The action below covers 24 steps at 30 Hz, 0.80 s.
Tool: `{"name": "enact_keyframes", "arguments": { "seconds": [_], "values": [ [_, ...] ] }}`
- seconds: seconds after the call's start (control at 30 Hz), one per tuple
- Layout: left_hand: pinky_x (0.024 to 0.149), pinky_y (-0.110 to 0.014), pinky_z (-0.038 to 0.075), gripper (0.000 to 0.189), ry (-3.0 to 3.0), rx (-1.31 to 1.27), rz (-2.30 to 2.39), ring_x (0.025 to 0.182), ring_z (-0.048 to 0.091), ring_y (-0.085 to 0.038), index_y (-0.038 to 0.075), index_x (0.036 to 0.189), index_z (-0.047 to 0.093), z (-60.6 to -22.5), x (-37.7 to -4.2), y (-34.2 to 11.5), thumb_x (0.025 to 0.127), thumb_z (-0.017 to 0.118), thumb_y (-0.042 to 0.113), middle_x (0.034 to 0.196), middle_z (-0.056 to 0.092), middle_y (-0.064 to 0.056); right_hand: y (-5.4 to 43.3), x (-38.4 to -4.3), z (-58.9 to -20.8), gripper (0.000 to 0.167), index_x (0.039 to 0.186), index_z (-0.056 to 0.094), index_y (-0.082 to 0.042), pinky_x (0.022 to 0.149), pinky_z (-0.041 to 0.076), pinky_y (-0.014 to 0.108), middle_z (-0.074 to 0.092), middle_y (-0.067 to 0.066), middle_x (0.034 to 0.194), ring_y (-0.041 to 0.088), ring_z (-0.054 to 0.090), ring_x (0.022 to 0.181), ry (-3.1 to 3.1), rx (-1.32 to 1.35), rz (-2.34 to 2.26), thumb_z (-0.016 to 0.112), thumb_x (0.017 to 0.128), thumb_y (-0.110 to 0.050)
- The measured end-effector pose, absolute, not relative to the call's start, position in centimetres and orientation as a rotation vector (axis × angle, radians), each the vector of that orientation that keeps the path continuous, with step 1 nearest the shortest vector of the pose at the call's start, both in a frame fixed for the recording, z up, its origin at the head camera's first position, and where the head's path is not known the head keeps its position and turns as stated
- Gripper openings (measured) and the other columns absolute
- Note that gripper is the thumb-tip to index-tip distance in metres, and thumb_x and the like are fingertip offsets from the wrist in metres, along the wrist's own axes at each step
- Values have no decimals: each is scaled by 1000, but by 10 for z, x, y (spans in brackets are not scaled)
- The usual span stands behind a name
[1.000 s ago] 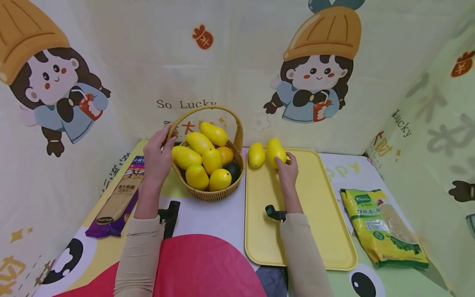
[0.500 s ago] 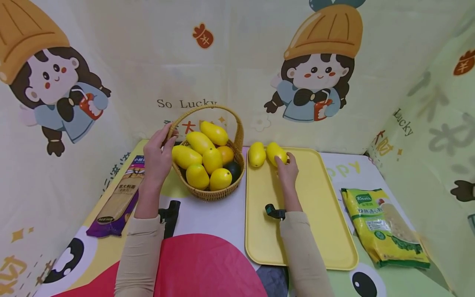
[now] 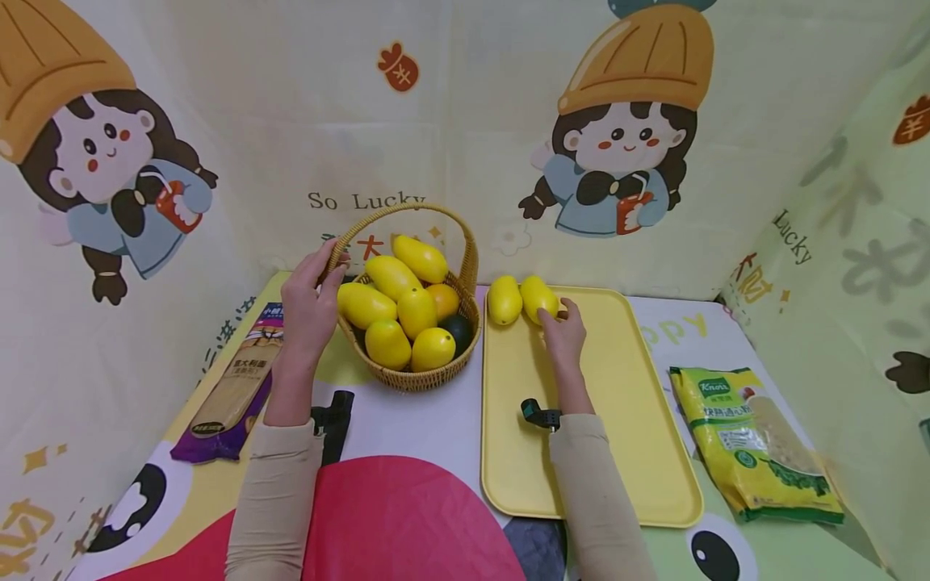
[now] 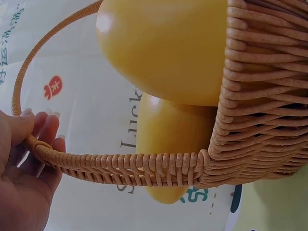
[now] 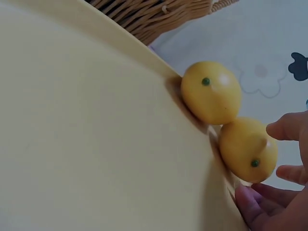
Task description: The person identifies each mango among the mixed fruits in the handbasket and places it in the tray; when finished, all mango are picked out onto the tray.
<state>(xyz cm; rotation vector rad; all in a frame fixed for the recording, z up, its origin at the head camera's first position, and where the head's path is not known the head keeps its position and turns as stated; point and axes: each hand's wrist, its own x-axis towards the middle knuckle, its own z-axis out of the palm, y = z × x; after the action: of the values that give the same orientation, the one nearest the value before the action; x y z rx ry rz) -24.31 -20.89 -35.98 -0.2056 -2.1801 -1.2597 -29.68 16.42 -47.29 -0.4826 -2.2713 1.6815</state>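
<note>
My left hand grips the left side of the wicker basket's handle, thumb on one side and fingers on the other. The basket is heaped with yellow mangoes, an orange fruit and a dark green fruit. At the far left of the yellow tray, my right hand holds a mango loosely between thumb and fingers. This mango lies at the tray's far edge, touching a second mango to its left.
A purple spaghetti packet lies left of the basket. Right of the tray lies a yellow-green Knorr bag. A printed cloth wall stands close behind the basket and tray.
The mango in my right hand has come down and tipped from steep to lying beside the other mango. My left hand and the basket stay put; the head view shifts slightly.
</note>
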Motion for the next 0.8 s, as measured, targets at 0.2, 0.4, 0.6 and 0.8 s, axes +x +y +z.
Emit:
{"name": "enact_keyframes", "arguments": {
  "seconds": [0.2, 0.4, 0.6, 0.8],
  "values": [
    [105, -31, 51, 44, -2175, -216, -1262, 118, 61, -15, 27, 145, 52, -359, -243, -209, 102, 54, 20, 125, 66, -6, 166, -292, -464, 60, 145, 48, -8, 98, 47, 46, 54, 19, 137, 34, 51, 120, -2184, -429, 1641, 64, 90, -26],
    [103, -23, 51, 44, -2182, -230, -1253, 117, 62, -15, 28, 145, 52, -360, -244, -210, 102, 54, 21, 124, 66, -6, 157, -284, -445, 56, 143, 51, -9, 106, 43, 49, 52, 19, 140, 34, 48, 127, -2147, -209, 1676, 66, 91, -24],
    [103, -21, 50, 45, -2182, -224, -1256, 118, 61, -15, 28, 146, 51, -361, -243, -210, 102, 54, 20, 125, 66, -6, 141, -280, -433, 52, 141, 52, -8, 109, 45, 49, 56, 20, 138, 35, 54, 125, -2258, 5, 1668, 67, 93, -23],
    [104, -23, 51, 44, -2177, -224, -1255, 118, 62, -15, 26, 146, 52, -361, -244, -210, 102, 54, 20, 125, 66, -6, 119, -272, -417, 50, 138, 56, -11, 104, 51, 48, 60, 18, 133, 34, 60, 118, -2384, 217, 1635, 69, 93, -27]
  ]
}}
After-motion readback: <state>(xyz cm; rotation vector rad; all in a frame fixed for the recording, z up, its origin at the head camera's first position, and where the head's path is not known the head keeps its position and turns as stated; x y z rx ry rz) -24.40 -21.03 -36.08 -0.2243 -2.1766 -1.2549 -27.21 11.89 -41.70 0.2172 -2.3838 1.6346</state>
